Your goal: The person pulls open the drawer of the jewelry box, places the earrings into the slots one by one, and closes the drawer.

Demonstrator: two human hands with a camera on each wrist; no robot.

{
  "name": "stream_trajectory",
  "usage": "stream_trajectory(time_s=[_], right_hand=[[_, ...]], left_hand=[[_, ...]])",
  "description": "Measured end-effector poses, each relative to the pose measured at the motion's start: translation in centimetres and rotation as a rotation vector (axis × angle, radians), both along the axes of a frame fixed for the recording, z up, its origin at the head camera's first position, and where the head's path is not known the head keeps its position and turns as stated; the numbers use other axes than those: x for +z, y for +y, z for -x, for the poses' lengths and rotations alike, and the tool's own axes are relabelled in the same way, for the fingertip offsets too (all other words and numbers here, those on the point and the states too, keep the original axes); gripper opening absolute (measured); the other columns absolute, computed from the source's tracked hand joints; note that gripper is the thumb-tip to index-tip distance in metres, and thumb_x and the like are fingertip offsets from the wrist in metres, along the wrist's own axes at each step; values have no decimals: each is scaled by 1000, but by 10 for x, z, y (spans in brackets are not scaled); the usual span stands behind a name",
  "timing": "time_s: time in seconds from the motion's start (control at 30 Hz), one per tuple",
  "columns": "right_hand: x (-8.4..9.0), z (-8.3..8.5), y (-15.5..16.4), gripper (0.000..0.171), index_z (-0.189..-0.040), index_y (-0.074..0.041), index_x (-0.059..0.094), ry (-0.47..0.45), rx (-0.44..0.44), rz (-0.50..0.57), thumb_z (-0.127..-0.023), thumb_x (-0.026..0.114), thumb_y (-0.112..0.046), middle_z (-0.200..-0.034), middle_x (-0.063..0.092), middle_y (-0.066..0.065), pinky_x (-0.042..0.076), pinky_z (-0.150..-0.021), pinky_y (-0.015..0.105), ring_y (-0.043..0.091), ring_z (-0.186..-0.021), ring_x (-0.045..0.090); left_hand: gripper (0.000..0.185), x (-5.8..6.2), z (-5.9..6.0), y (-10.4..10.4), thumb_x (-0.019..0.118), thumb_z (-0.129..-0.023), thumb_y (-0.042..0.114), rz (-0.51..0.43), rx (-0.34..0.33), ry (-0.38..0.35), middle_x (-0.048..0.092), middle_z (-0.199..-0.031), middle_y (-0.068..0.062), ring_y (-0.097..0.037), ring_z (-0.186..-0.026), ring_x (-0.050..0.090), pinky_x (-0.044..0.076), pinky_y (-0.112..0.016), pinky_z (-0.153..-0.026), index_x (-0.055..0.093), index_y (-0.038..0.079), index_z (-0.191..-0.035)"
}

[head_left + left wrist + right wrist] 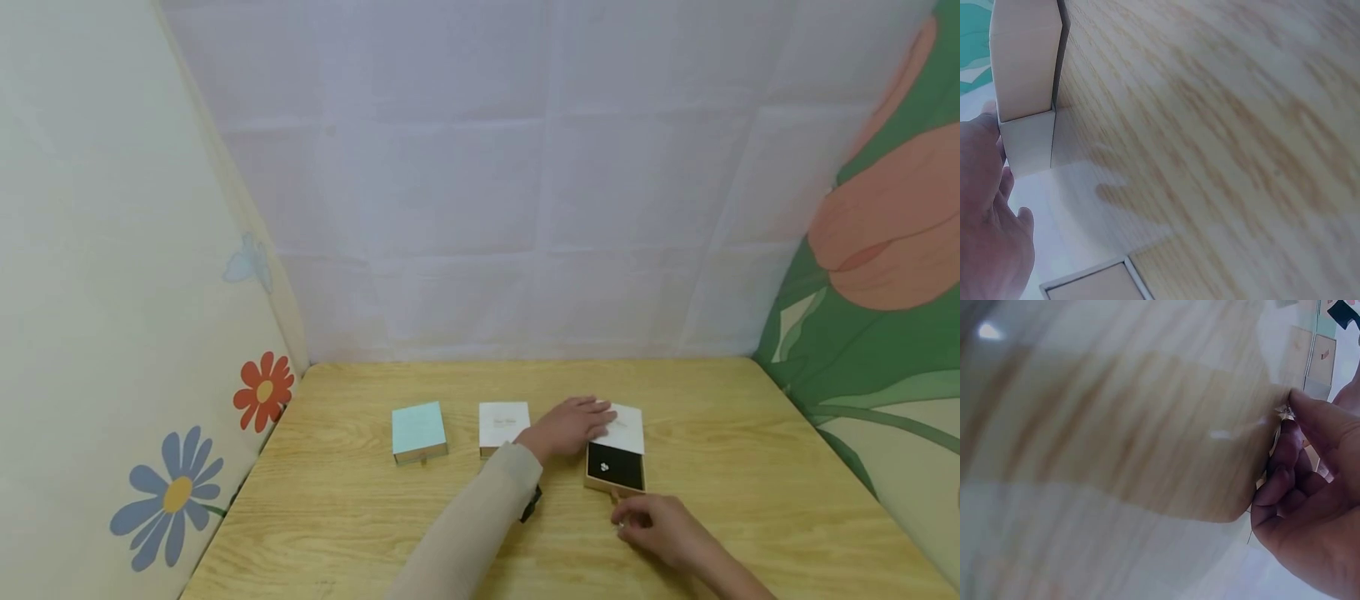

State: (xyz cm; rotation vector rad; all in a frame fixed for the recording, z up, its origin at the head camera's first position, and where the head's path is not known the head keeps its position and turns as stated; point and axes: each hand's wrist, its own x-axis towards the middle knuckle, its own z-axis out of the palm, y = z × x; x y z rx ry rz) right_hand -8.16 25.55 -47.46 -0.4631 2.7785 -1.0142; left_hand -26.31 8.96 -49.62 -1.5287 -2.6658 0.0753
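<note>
A: Pinching with right hand, fingers curled round a tiny pale glinting piece; too small to name. Sits on the light wooden table, just in front of the open kraft-brown drawer box with black insert.

B: Left hand?

A: Flat, fingers straight, pressing on the white sleeve of that drawer box. Nothing gripped. Beige sleeve on the forearm, dark band at the wrist.

B: Drawer state?

A: Slid part-way out toward the person, black insert showing, small pale speck on it; can't tell what. Right-of-centre on the table, between both hands.

B: Other items?

A: Small white square box just left of the left hand, touching or nearly so; can't tell which. Mint-green square box further left, apart from the white one. Both closed.

B: Wrist views?

A: Left wrist: palm edge beside a box corner, wood grain filling the rest. Right wrist: blurred, thumb and forefinger closed on the glinting piece.

B: Surroundings?

A: White creased sheet behind, flower-print panel on left, green and pink print on right.
</note>
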Motion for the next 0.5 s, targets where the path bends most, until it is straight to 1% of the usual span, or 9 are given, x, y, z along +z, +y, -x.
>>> stream_trajectory(time_s=[0.2,0.43,0.5], right_hand=[[-1,0,1,6,-87,-18,74,50,4,-32,-85,79,-15,-74,56,-16,42,-58,21,-5,-68,47],[4,2,1,6,-88,-14,74,-6,-39,-68,-84,78,-14,-76,59,-13,44,-60,21,-3,-69,48],[5,1,1,6,-88,-14,73,-4,-44,-78,-84,78,-13,-76,60,-12,45,-60,21,-4,-69,49]], left_hand=[[51,0,0,0,23,-113,39,5,-1,19,28,-165,8,-13,-153,25,15,-26,-126,30,24,-161],[50,1,-1,0,24,-113,38,-8,-1,-10,28,-165,6,-14,-153,25,15,-28,-126,30,24,-161],[50,1,-1,0,24,-113,38,-7,-1,-6,29,-165,7,-14,-153,25,16,-28,-126,31,24,-161]])
